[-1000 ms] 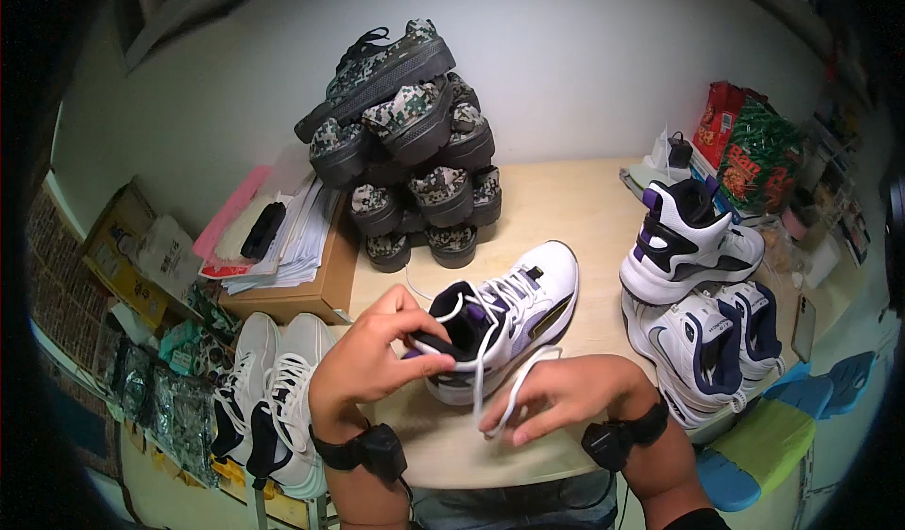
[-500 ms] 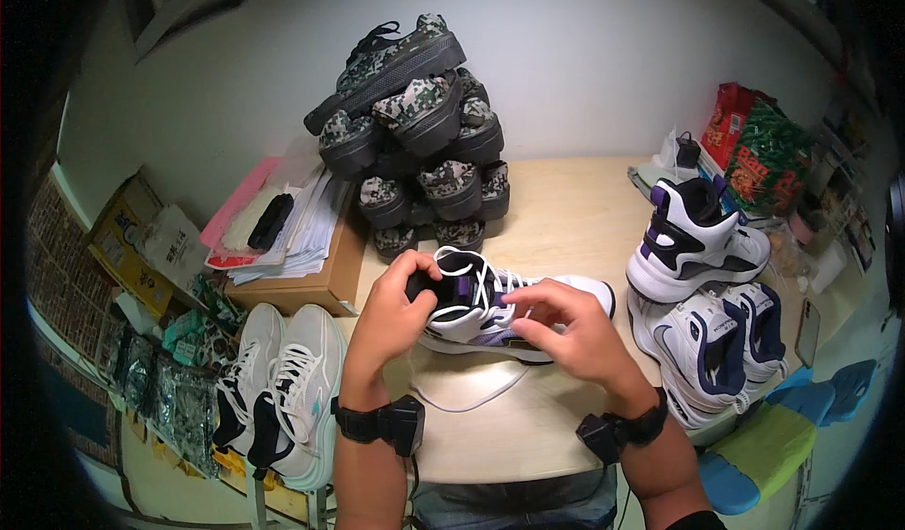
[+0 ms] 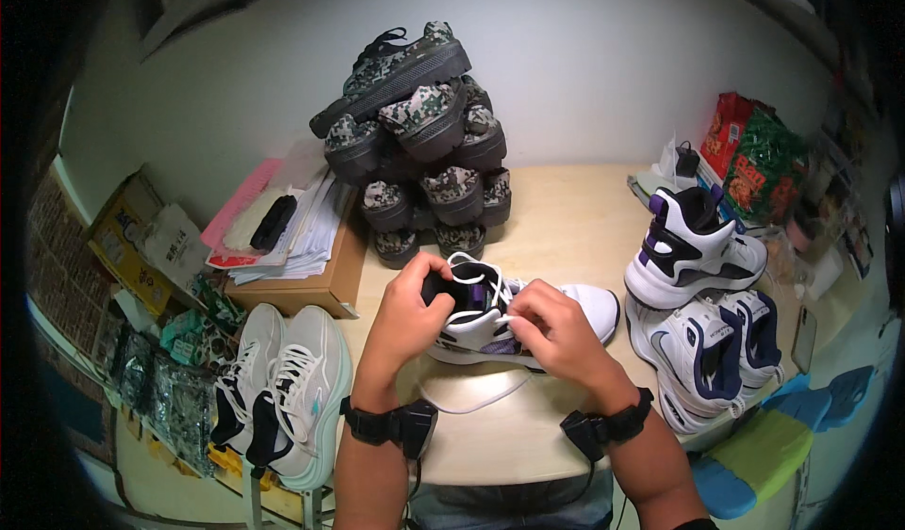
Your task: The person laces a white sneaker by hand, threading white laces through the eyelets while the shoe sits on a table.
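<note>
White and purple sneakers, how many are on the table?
4: one sneaker under both hands; one stacked on two at the right edge. Others may be hidden.

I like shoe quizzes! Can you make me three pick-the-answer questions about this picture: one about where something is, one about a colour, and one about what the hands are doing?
1. Where is the pile of camouflage shoes?
A. at the back of the table, by the wall
B. on the floor
C. on the person's lap

2. What colour is the lace of the shoe being handled?
A. red
B. white
C. black

3. What are the hands doing?
A. resting flat on the table
B. holding a cup
C. both on the white sneaker

Answers:
1 A: the pile stands behind the sneaker, against the wall.
2 B: a white loop lies below the shoe.
3 C: the left hand grips its collar, the right hand is at the laces.
</note>
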